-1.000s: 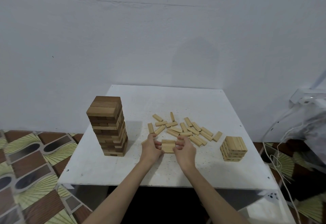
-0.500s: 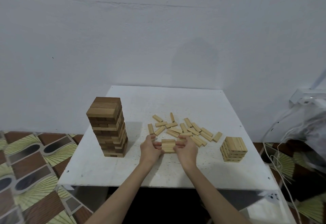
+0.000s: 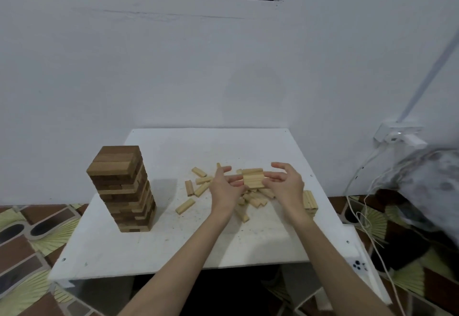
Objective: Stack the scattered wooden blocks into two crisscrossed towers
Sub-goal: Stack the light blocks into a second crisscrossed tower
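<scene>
1. Small bundle of pale blocks (image 3: 252, 179), smooth light wood, squared-off bars stacked flat, held up off the table (image 3: 159, 248) between both hands.
2. Left hand (image 3: 224, 189) pressing on the bundle's left side, fingers mostly straight and reaching under and against it, thumb sticking up.
3. Right hand (image 3: 285, 184) on the right side, fingers loosely curved toward the bundle, top finger arching over without touching. Hard to tell how much of it really pinches the wood.
4. Loose blocks (image 3: 196, 186) scattered right under and left of the hands, same pale wood, lying flat at all angles, some piled on each other. A few hidden behind the wrists.
5. Tall tower (image 3: 123, 189) on the left of the table, darker mixed brown wood, crisscrossed layers, a bit uneven at the sides, standing upright and well apart from the hands.
6. Short pale tower (image 3: 310, 202) at the right edge, mostly blocked by the right wrist.
7. Table top white, flat, matte, speckled with dirt.
8. White wall (image 3: 173, 72) behind, patterned floor tiles (image 3: 27, 238) left, white cables (image 3: 365, 218) and a wall socket (image 3: 397, 135) on the right.
</scene>
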